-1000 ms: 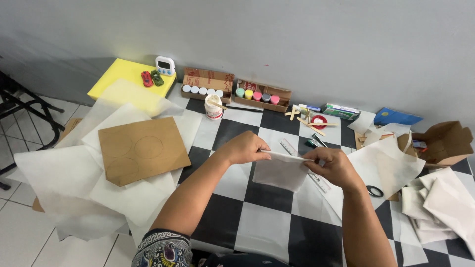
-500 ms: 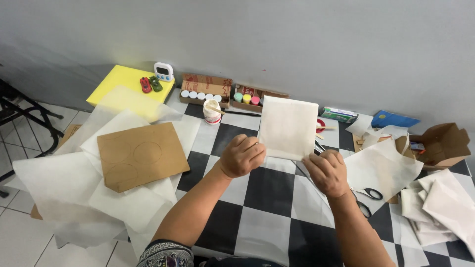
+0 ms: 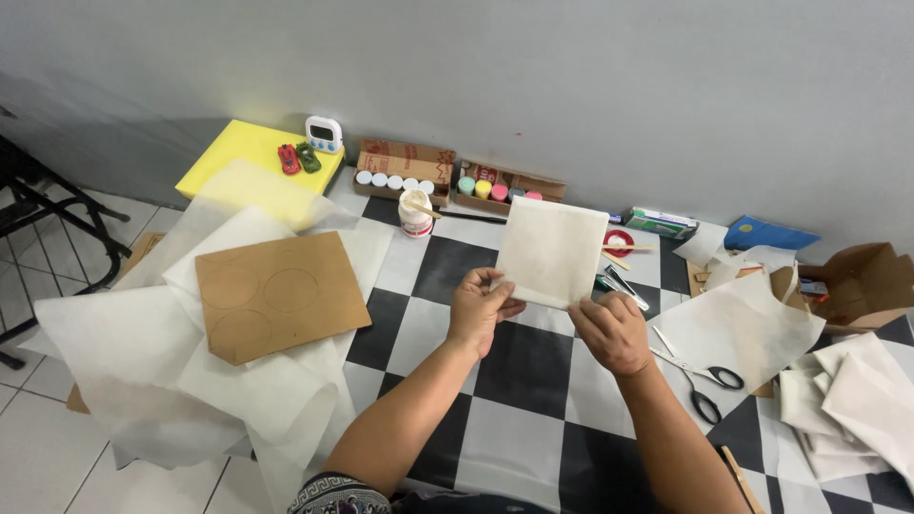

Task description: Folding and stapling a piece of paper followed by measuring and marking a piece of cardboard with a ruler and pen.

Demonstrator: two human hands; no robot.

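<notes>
Change: white paper square (image 3: 550, 251) now raised upright at frame centre.
Left hand (image 3: 481, 308): pinching its lower-left edge.
Right hand (image 3: 612, 331): pinching its lower-right corner.

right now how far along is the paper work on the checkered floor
Done: a pile of folded white pieces lies at the right. In hand: the left hand and right hand hold a white paper square up by its lower edge. Left: large uncut sheets spread under the cardboard template; scissors lie idle.
</notes>
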